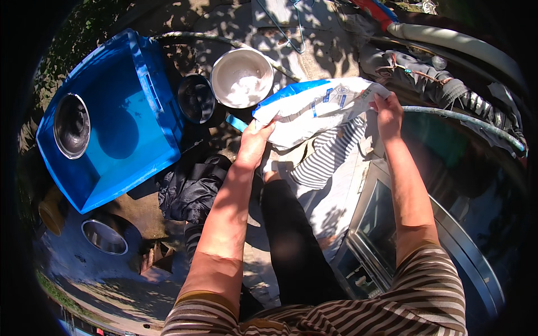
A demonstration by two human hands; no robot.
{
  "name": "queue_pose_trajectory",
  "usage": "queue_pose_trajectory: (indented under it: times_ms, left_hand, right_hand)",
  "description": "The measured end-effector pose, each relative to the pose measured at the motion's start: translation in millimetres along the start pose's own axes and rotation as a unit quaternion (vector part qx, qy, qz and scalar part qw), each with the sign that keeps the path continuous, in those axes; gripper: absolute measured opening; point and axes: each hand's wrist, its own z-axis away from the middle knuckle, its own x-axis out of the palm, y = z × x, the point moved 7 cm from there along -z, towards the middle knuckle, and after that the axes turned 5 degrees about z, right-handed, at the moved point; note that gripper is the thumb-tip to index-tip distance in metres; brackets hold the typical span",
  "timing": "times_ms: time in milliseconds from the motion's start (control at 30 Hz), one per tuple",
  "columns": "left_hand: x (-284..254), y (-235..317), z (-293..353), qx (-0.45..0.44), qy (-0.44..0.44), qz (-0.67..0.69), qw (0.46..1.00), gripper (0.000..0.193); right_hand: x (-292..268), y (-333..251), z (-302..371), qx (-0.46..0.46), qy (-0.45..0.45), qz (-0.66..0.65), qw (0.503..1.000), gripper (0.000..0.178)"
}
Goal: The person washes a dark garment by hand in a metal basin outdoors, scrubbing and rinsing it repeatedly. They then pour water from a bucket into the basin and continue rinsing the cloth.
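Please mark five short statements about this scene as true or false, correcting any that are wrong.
1. The left hand and right hand both hold the bag. True.
2. A silver-rimmed bowl is in the blue tub. True.
3. The tub is on the person's right. False: it is on the person's left.
4. The white basin is beside a black bowl. True.
5. The left hand rests on the tub's rim. False: it grips the bag.
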Motion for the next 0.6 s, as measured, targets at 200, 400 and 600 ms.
queue_pose_trajectory:
  times_ms: [200,400,600]
  left_hand:
    - [53,-28,-51,-0.052,0.007,0.069,0.996,0.043]
    - [107,-57,-101,-0.103,-0.038,0.072,0.991,0.062]
    - [9,-69,-91,-0.16,0.152,0.051,0.974,0.112]
  right_hand:
    - [-19,-14,-89,0.038,0.083,0.147,0.985,0.025]
    - [-43,-19,-169,0.013,0.118,0.375,0.919,0.031]
    - [10,28,-191,0.025,0.128,0.482,0.867,0.063]
